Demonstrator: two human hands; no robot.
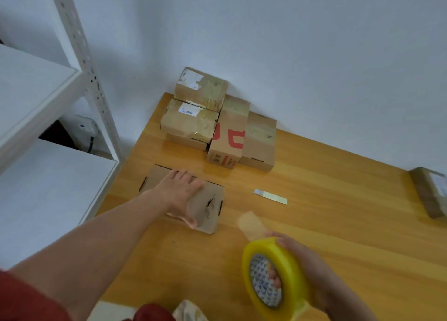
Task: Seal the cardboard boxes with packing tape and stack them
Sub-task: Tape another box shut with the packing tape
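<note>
A flat cardboard box (205, 212) lies on the wooden table (326, 224) near its left edge. My left hand (183, 195) rests on top of it, fingers spread over the far edge and thumb at the near edge. My right hand (304, 267) grips a yellow roll of packing tape (273, 277) at the lower right, with fingers through its core. A short loose end of tape (250, 224) sticks up from the roll. Several taped boxes (193, 122) are stacked at the back against the wall, beside a box with red print (229, 137).
A white metal shelving unit (48, 103) stands left of the table. A small strip of backing paper (271, 196) lies mid-table. Another cardboard box (430, 190) sits at the right edge. The white wall runs behind the stack.
</note>
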